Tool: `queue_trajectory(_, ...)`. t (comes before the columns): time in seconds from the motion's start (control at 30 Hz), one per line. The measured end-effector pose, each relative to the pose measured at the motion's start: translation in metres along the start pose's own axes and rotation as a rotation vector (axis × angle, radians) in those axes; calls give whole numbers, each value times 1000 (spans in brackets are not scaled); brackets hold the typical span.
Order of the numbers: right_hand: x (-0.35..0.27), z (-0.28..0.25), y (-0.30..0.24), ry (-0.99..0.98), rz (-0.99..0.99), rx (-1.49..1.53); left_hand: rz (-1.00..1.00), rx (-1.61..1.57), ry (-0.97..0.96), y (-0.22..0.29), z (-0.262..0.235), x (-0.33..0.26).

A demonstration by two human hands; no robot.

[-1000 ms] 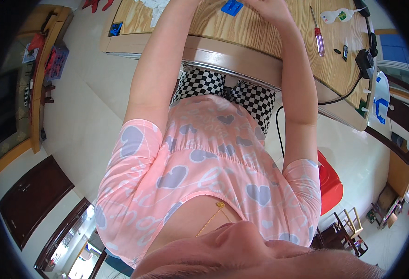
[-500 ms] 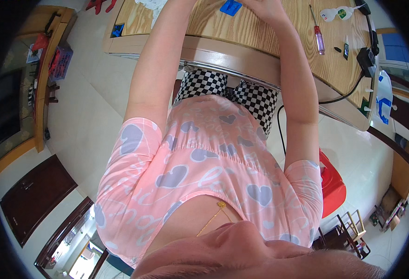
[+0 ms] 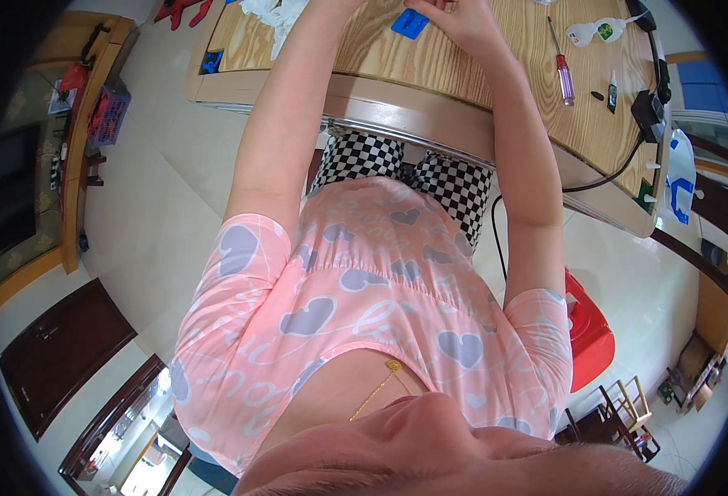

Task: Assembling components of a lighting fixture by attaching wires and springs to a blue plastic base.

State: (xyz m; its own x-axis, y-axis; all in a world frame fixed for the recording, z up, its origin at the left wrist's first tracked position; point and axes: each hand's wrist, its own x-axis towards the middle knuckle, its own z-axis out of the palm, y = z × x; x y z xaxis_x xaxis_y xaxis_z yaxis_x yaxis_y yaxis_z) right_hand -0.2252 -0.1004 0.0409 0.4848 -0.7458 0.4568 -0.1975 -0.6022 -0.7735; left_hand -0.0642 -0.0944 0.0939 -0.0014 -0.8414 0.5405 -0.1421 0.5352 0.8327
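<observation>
Blue flat piece at top centre of frame, on or just above the wood-grain table; can't tell which. Right hand just beside it, at its right, thumb stretched left by the piece's upper corner; fingertips run off the upper edge, so can't tell if it pinches anything. Left hand left of the piece, mostly cut off at the upper edge; grip can't be told.

White crumpled stuff left of the left forearm, top left part of the table. Small blue thing in the table's corner recess, upper left. Upper right of frame: screwdriver with red-and-clear handle, shaft pointing up; white bottle with green mark, lying on its side; small tube with dark lower part, small dark bit just left of it. Black adapter at the table's right edge, black cable running down from it. White-and-blue bag beside the table, right side.

Checkered trousers under the table edge, pink top mid-frame. Red plastic thing on floor, lower right; purple basket, upper left.
</observation>
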Motion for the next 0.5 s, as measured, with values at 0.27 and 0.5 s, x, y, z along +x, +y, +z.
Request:
queue_trajectory(0.27, 2, 0, -4, -25, 25, -6, -13, -3, 12, 1, 0, 1)
queue_trajectory(0.5, 2, -3, -8, 4, 60, -15, -36, -67, 21, -1, -1, 1)
